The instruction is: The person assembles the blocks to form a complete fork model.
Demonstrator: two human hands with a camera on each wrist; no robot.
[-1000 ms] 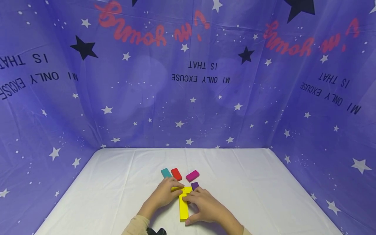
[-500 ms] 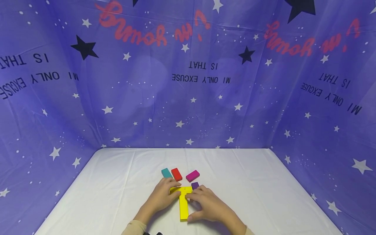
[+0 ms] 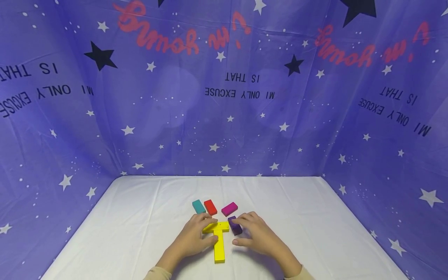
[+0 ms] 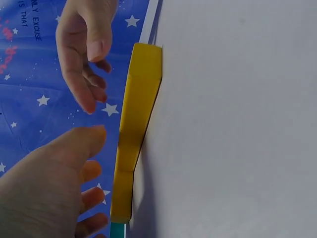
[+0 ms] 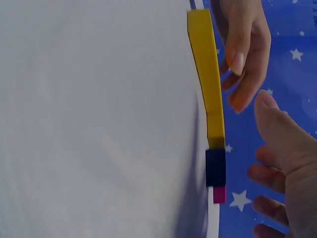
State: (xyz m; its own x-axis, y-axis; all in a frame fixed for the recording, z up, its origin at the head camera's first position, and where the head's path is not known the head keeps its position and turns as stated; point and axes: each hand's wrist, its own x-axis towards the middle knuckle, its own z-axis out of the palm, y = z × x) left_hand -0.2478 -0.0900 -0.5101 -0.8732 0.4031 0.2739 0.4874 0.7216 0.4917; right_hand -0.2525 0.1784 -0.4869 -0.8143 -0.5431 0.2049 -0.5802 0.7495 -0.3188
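Two yellow blocks lie on the table in a T: a crossbar block [image 3: 224, 225] at the far end and a stem block [image 3: 219, 251] running towards me. My left hand [image 3: 193, 236] hovers at the left of the T, its loosely bent fingers over the crossbar's left end and its thumb by the stem. In the left wrist view a gap shows between that hand [image 4: 54, 168] and the yellow stem [image 4: 136, 106]. My right hand [image 3: 260, 236] is spread to the right of the T, fingertips over a purple block [image 3: 235, 226]; nothing is gripped in it.
Behind the T lie a teal block [image 3: 198, 206], a red block [image 3: 210, 207] and a magenta block [image 3: 229, 209]. The white-covered table [image 3: 301, 210] is enclosed by purple star-printed cloth [image 3: 245, 128] at the back and sides.
My right hand has moved right, off the yellow stem, uncovering more of the purple block. The left hand has eased its fingers back slightly from the crossbar. The T stays in place.
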